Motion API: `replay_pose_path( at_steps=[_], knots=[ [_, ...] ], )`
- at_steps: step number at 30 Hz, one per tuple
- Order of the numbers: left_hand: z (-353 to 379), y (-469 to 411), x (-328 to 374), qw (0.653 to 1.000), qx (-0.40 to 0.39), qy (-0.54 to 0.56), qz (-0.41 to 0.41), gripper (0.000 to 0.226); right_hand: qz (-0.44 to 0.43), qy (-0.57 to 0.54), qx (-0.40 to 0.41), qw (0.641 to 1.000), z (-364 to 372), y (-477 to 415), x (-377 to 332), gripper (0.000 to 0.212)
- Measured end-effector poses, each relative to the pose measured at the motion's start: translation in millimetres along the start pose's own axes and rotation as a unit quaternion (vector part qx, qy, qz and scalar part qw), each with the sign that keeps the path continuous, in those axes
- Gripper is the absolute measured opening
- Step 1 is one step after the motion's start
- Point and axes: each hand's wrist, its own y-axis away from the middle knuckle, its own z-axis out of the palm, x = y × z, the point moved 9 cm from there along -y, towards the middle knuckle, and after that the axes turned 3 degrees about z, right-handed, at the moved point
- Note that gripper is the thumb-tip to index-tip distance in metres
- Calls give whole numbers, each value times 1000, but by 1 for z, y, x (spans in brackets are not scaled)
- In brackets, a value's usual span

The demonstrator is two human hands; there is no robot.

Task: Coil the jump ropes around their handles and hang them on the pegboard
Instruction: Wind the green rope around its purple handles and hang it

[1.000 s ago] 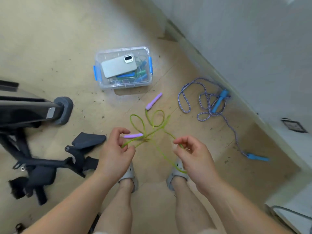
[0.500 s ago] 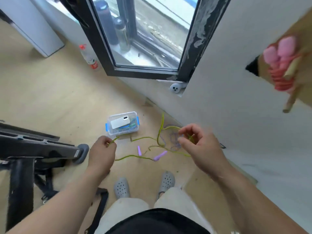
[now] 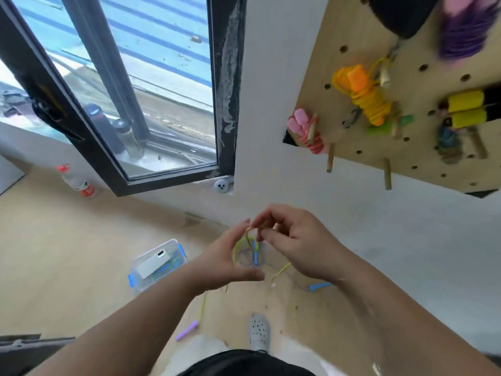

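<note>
I hold a thin yellow-green jump rope [image 3: 240, 246] up in front of me. My left hand [image 3: 230, 260] and my right hand [image 3: 294, 244] both pinch its cord close together at chest height. One purple handle [image 3: 187, 330] dangles low on the left; the cord trails down to it. A blue jump rope lies on the floor behind my hands, with a blue handle [image 3: 320, 286] showing. The wooden pegboard [image 3: 320, 85] hangs on the wall at the upper right, carrying coiled ropes: a pink one [image 3: 305, 130], an orange one [image 3: 364, 97] and a yellow-handled one [image 3: 465, 109].
A clear plastic box [image 3: 156, 267] with a phone on its lid stands on the floor to the left. A window [image 3: 135, 90] fills the upper left, a bottle [image 3: 77, 181] below it. Free wooden pegs [image 3: 387, 173] stick out at the pegboard's lower edge. My shoe [image 3: 259, 332] is underneath.
I have stood up and my view has risen from the floor to the wall and pegboard. My hands have come together, lifting the yellow-green rope off the floor.
</note>
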Motion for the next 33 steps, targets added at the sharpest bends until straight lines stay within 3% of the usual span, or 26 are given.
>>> replay_pose_path(
  at_steps=[3, 5, 11, 16, 18, 21, 22, 28, 33],
  knots=[
    [42, -10, 29, 994, -99, 40, 37, 44, 21, 4, 45, 999, -15, 13, -4, 23],
    [63, -16, 27, 992, -118, 21, 42, 27, 17, -31, 83, 996, -30, 23, -11, 24],
    [94, -19, -5, 996, -85, 16, -31, 32, -4, -155, 213, 965, -99, 64, -15, 19],
    [117, -22, 28, 997, -62, 39, 12, 87, -6, -189, 205, 960, -119, 89, 7, 20],
    [147, -24, 48, 994, -110, 13, 25, 76, -9, -210, 184, 960, -119, 96, 17, 20],
    [198, -26, 71, 987, -140, -75, 28, 23, -17, -251, 171, 953, -131, 109, 31, 19],
    [212, -28, 70, 985, -139, -97, 20, 19, -21, -267, 180, 947, -140, 114, 36, 20],
    [231, -39, 6, 976, -77, -163, -122, 23, -61, -349, 305, 884, -233, 153, 79, 27],
    [211, -25, -22, 974, -6, -153, -168, 16, -73, -399, 362, 839, -300, 183, 104, 28]
  ],
)
